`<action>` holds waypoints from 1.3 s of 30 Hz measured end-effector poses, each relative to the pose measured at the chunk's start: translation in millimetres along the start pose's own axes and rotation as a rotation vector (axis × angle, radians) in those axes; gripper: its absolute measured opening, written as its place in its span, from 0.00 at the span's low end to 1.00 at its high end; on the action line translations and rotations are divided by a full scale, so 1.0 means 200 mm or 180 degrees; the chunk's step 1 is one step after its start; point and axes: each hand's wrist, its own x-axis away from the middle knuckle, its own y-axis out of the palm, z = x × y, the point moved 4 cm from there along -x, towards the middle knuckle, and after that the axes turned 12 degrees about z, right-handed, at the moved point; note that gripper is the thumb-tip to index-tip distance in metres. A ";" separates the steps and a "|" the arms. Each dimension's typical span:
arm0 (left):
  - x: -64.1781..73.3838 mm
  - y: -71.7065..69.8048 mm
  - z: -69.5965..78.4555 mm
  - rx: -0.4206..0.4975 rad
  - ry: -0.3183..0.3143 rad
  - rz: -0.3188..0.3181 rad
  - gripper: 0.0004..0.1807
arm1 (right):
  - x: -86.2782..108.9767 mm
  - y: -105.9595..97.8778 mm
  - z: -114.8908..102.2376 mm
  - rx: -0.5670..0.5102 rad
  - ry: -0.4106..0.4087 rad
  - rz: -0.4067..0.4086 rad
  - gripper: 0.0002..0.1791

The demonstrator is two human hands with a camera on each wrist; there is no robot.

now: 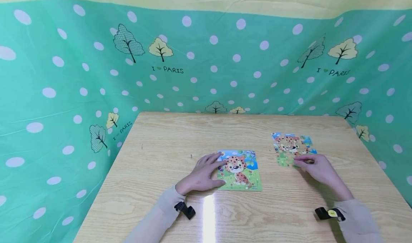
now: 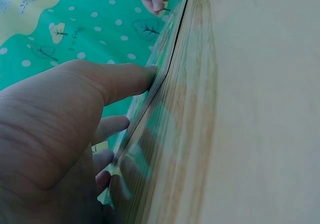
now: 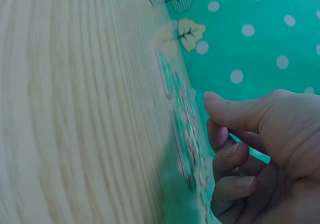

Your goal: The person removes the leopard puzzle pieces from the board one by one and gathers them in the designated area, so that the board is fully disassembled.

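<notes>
My left hand lies with its fingers spread over the left part of a square leopard picture puzzle. Its thumb touches the near left corner, and the index finger reaches onto the picture. To the right, my right hand is at the front edge of a second leopard puzzle, whose pieces stand partly apart with gaps. The right thumb and index finger come together, and the other fingers curl in. I cannot tell whether a small green piece at the fingertips is held.
Both puzzles lie on a wooden table. A green dotted cloth with printed trees hangs behind it and along both sides. A small dark speck lies left of the whole picture. Each wrist wears a black strapped camera.
</notes>
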 end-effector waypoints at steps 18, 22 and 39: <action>0.00 0.00 0.00 -0.0052 -0.0002 0.0007 0.41 | 0.02 0.17 -0.22 -0.0237 -0.0332 -0.0138 0.16; 0.00 0.00 -0.01 -0.0052 0.0000 0.0007 0.41 | 0.02 0.19 -0.27 -0.0264 -0.0378 -0.0180 0.16; 0.00 0.00 0.00 -0.0061 -0.0009 -0.0002 0.40 | 0.03 0.32 -0.41 -0.0540 -0.0530 -0.0426 0.13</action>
